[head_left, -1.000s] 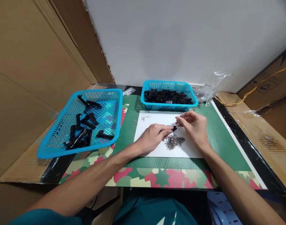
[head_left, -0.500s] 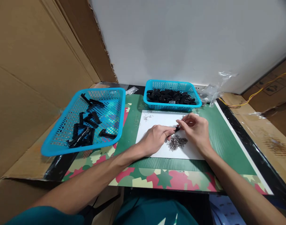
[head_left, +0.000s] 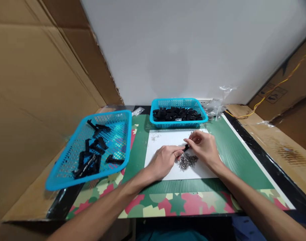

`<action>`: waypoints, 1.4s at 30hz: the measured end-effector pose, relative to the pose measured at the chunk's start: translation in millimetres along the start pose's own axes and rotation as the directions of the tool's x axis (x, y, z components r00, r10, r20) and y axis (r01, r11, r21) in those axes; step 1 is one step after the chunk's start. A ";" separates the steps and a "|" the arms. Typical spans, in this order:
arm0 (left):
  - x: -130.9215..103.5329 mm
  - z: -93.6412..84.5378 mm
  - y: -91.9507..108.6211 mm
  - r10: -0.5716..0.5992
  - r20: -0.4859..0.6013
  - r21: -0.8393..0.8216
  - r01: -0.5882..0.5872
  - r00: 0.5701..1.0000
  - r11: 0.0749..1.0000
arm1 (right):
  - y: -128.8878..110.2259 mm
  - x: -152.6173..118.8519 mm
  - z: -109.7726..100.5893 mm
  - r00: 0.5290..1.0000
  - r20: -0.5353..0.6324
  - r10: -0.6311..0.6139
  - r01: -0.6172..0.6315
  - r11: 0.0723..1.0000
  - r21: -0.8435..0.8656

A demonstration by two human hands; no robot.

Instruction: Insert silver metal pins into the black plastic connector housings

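Between finger and thumb, my left hand (head_left: pixel 165 161) grips a small black plastic part (head_left: pixel 186 147) over a sheet of white paper (head_left: pixel 158 140). My right hand (head_left: pixel 204 146) is closed in a pinch at the far end of that part. Something thin and dark shows at its fingertips, too small to name. Just below the fingers lies a pile of small metal pieces (head_left: pixel 187 162), perhaps screws or pins. A few more small metal pieces (head_left: pixel 155 137) are scattered at the paper's upper left.
On the left, a blue basket (head_left: pixel 130 140) holds several long black parts (head_left: pixel 89 164). Behind the paper stands another blue basket (head_left: pixel 179 124), filled with black pieces (head_left: pixel 176 113). Clear plastic bags (head_left: pixel 214 107) and a yellow wire (head_left: pixel 258 104) lie at the right; cardboard (head_left: pixel 42 83) walls the left.
The view has tilted up, so the table sits lower in the picture. Both hands stay at the black part over the paper, with only slight finger movement.
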State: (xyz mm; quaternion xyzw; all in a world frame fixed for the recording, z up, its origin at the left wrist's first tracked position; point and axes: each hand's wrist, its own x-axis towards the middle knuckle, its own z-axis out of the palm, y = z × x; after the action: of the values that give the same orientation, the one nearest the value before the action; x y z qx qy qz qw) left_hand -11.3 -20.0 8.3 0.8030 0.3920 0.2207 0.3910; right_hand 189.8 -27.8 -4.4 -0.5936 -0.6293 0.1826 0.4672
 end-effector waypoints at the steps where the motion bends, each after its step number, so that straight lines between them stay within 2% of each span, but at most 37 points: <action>1: -0.8 -0.8 0.6 -0.004 -0.005 -0.004 0.004 1.000 1.000 | 0.1 -0.5 2.0 1.000 -0.016 -0.020 0.020 1.000 0.002; 5: -2.8 -4.8 5.8 0.033 -0.058 0.019 -0.032 0.998 0.999 | 1.7 0.7 3.3 0.976 -0.183 -0.120 0.122 0.992 0.002; 7: -1.5 -7.4 9.8 0.057 -0.135 0.039 -0.052 0.989 0.998 | 5.2 3.9 -2.9 0.946 -0.283 -0.158 0.158 0.987 -0.021; 10: 5.0 -13.6 17.8 0.089 -0.233 0.049 -0.080 0.968 0.996 | 14.8 10.9 -17.3 0.916 -0.361 -0.178 0.177 0.984 -0.037; 15: 31.0 -35.2 46.4 0.155 -0.365 0.117 -0.121 0.918 0.986 | 27.1 21.5 -33.5 0.907 -0.386 -0.168 0.169 0.985 -0.030; 20: 91.1 -56.1 83.2 0.297 -0.396 0.281 -0.193 0.869 0.940 | 25.8 23.2 -31.6 0.925 -0.321 -0.202 0.208 0.978 -0.017; 22: 121.7 -58.7 91.2 0.353 -0.351 0.438 -0.182 0.867 0.881 | 25.7 23.0 -29.6 0.927 -0.306 -0.217 0.221 0.975 -0.022; 25: 164.1 -56.5 93.9 0.382 -0.286 0.516 -0.195 0.879 0.834 | 27.4 23.9 -27.2 0.926 -0.301 -0.230 0.230 0.972 -0.034; 30: 210.1 -46.0 77.5 0.340 -0.113 0.585 -0.214 0.934 0.782 | 29.5 27.8 -24.6 0.920 -0.305 -0.245 0.239 0.969 -0.057; 33: 222.3 -40.7 63.2 0.282 -0.015 0.593 -0.219 0.959 0.775 | 28.9 29.2 -25.0 0.920 -0.302 -0.250 0.242 0.968 -0.066; 36: 225.7 -37.4 54.9 0.257 0.043 0.588 -0.232 0.965 0.775 | 28.9 29.6 -27.0 0.921 -0.303 -0.244 0.235 0.970 -0.067; 42: 216.6 -43.4 56.3 0.267 0.152 0.530 -0.306 0.952 0.791 | 33.6 29.5 -30.6 0.924 -0.302 -0.234 0.226 0.972 -0.062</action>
State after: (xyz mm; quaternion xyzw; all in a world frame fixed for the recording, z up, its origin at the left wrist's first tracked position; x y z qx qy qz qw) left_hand 114.7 151.8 89.7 0.9380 0.2986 0.1282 0.1205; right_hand 238.0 -3.0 -4.6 -0.5429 -0.6166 0.0237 0.5697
